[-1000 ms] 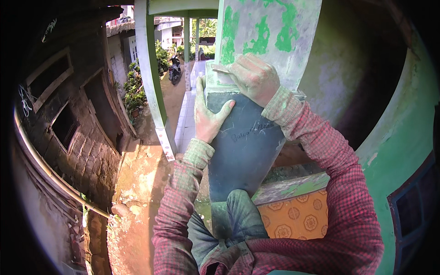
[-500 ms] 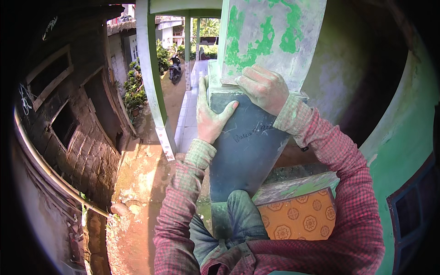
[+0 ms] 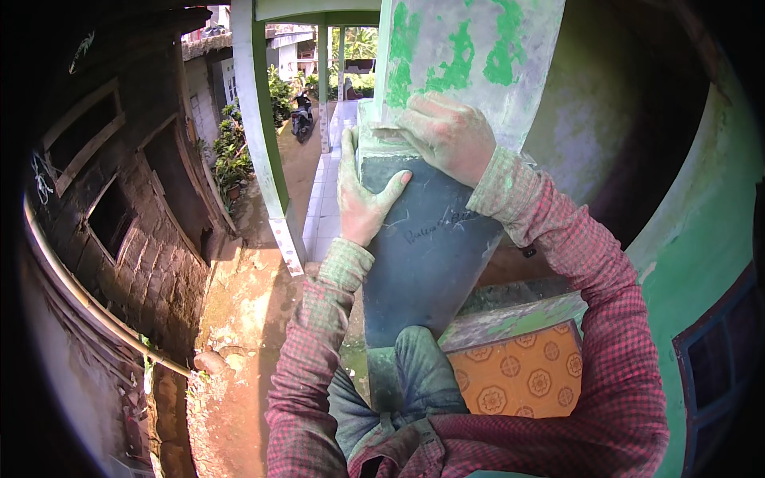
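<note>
A square column stands before me, its upper part [image 3: 478, 40] whitish with worn patches of green paint, its lower face a dark grey panel [image 3: 430, 271] with scribbled writing. Between them runs a pale ledge [image 3: 378, 151]. My left hand [image 3: 362, 199] braces on the column's left corner, fingers stretched along the side and thumb apart on the dark face. Pinched in my right hand [image 3: 448, 135] is a thin flat brownish piece [image 3: 389, 128], seen nearly edge-on at the ledge; its kind is unclear. Pale dust coats both hands and cuffs.
Below right lies an orange patterned tiled surface [image 3: 518, 374] beside a low wall. A tiled porch [image 3: 323, 199] and a white-green post [image 3: 267, 135] stand ahead left. A motorbike [image 3: 302, 117] is parked farther off. A weathered wall [image 3: 151, 295] lines the left, with a bamboo pole [image 3: 88, 299].
My right hand has shifted a little up and to the left with the thin flat piece. The left hand keeps its place on the column's corner.
</note>
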Tool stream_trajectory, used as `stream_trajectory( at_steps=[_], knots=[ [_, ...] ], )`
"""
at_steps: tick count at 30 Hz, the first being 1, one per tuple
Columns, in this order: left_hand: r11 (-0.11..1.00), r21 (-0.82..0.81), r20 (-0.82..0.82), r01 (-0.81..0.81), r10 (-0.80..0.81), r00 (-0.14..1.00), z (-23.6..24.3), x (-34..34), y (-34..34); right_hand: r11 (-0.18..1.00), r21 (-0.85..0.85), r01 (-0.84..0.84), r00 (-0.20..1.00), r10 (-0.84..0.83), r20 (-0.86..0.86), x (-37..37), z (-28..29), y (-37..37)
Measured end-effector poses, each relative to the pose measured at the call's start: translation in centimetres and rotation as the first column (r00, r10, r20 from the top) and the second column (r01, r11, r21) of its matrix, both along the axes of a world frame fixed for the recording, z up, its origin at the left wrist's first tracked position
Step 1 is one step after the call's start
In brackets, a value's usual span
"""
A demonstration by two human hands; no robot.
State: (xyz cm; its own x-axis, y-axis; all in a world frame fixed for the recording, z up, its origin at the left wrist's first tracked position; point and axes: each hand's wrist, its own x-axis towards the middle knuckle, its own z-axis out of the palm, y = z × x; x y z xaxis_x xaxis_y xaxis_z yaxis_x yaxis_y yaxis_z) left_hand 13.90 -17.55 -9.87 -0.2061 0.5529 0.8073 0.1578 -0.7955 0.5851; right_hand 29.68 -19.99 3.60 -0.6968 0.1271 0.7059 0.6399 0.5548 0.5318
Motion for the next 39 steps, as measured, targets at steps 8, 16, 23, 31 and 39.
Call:
stream_trajectory(
  at_steps=[8,16,23,31,39],
  knots=[
    [0.996,-0.081,-0.065,0.026,-0.032,0.997,0.5,-1.0,-0.6,0.988,-0.154,-0.005,1.0,0.007,0.01,-0.9,-0.3,0.0],
    [0.994,-0.085,-0.346,-0.068,0.035,0.938,7.1,-5.4,-3.1,0.978,-0.189,-0.09,0.992,0.07,-0.106,-0.2,-1.4,0.3],
    [0.997,0.041,-0.547,-0.064,0.076,0.833,9.4,-6.1,-2.2,0.963,-0.216,-0.161,0.975,0.122,-0.186,0.8,-2.1,0.4],
    [0.998,0.051,-0.601,-0.032,0.056,0.797,10.2,-6.8,-2.4,0.991,-0.046,-0.128,0.975,0.117,-0.19,1.3,-2.5,0.5],
    [0.927,0.375,-0.712,0.016,0.277,0.645,10.4,-7.9,-1.6,0.976,-0.048,-0.212,0.966,0.202,-0.163,1.5,-2.6,0.7]
  ],
)
